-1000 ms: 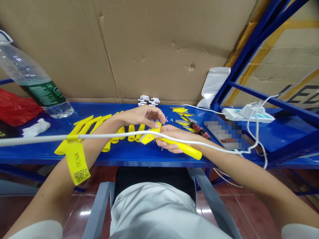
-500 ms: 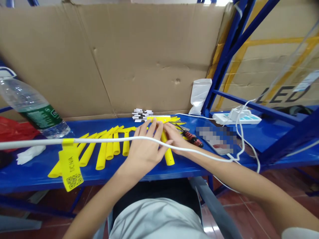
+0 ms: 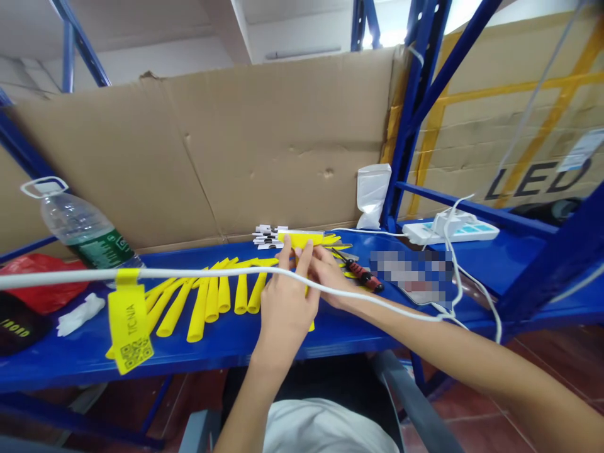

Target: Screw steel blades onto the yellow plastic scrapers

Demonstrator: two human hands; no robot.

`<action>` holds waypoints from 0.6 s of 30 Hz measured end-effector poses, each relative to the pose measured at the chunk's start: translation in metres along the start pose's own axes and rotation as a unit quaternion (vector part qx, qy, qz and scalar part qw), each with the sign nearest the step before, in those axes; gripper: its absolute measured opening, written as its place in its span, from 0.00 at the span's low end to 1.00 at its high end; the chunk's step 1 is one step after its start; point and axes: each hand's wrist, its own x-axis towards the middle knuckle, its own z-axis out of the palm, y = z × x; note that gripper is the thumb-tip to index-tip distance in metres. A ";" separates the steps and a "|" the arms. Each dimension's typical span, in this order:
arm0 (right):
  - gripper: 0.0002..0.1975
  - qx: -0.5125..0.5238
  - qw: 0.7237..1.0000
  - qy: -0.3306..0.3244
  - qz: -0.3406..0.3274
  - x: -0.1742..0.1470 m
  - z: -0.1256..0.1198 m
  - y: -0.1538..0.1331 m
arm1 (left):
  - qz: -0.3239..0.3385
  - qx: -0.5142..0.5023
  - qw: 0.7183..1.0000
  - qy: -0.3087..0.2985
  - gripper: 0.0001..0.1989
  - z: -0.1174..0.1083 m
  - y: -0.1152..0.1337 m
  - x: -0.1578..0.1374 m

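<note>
A yellow T-shaped plastic tool (image 3: 301,240) is between my two hands, its wide head pointing away from me and its tube handle mostly hidden. My left hand (image 3: 289,299) lies over the handle, fingertips pressed on the head. From the right, my right hand (image 3: 329,275) closes round the same tool just below the head; its fingers are partly hidden. Several similar yellow T-shaped tools (image 3: 197,311) lie in an overlapping row to the left. Beside my right hand rests a red and black screwdriver (image 3: 364,275). Small white and black pieces (image 3: 267,236) are stacked behind my left fingertips.
A white cable (image 3: 179,272) with a yellow tag (image 3: 129,327) crosses in front of the blue bench (image 3: 271,345). A water bottle (image 3: 97,236) and red bag (image 3: 44,283) are left. At right are a blurred phone-like object (image 3: 415,277) and a power strip (image 3: 476,231). Cardboard (image 3: 283,151) stands behind.
The camera view has tilted up. My left hand has turned more upright and covers more of the tool's handle. My right hand stays at the tool.
</note>
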 end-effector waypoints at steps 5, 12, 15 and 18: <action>0.26 -0.096 0.989 -0.031 -0.104 -0.013 0.005 -0.010 | -0.037 -0.102 0.994 0.026 0.32 -0.013 -0.002 -0.015; 0.19 -0.250 0.947 -0.166 -0.116 -0.004 0.012 -0.029 | -0.034 -0.272 0.956 0.108 0.29 -0.008 -0.025 -0.030; 0.22 -0.308 0.920 -0.218 -0.104 -0.001 0.015 -0.039 | -0.123 -0.381 0.909 0.112 0.29 -0.003 -0.033 -0.038; 0.24 -0.445 0.853 -0.229 -0.148 0.000 0.017 -0.053 | -0.231 -0.549 0.794 0.122 0.29 -0.004 -0.036 -0.050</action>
